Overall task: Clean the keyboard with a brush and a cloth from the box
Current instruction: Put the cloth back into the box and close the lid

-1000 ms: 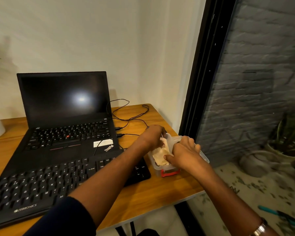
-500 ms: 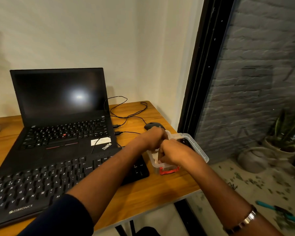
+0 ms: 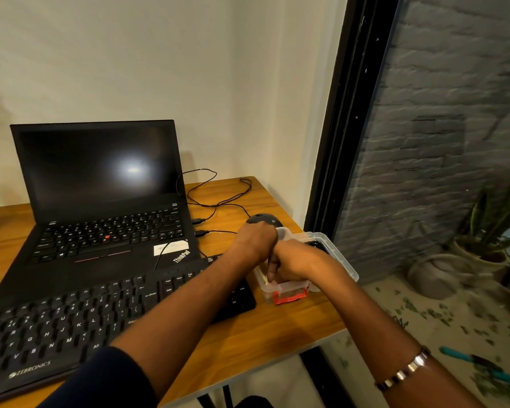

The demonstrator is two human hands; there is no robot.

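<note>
1. Head camera, far left: a black keyboard (image 3: 71, 322) with the word ZEBRONICS on it lies on the wooden desk (image 3: 265, 328), along the near edge. It is the thing to be cleaned, and no hand touches it.
2. Behind the keyboard stands an open black laptop (image 3: 100, 201) with a dark screen. Thin black cables (image 3: 215, 198) run from its right side over the desk.
3. A black mouse (image 3: 264, 219) sits behind the hands, near the back end of the box.
4. The left hand (image 3: 255, 241) is over the left side of the box, fingers curled downward into it. What it holds, if anything, I cannot tell, because the fingers are hidden.
5. The clear plastic box (image 3: 340, 260) stands at the right edge of the desk, just beside the right end of the keyboard. It has a red latch (image 3: 290, 297) on the near side and it is open at the top.
6. Inside the box, something pale shows at the near left wall, and a dark object lies at the far end. Both are too much covered to name.
7. The right hand (image 3: 295, 263) is over the middle of the box, fingers curled into a loose fist with the thumb down at the pale thing. If it really grips it, I cannot tell. The two hands touch each other.
</note>
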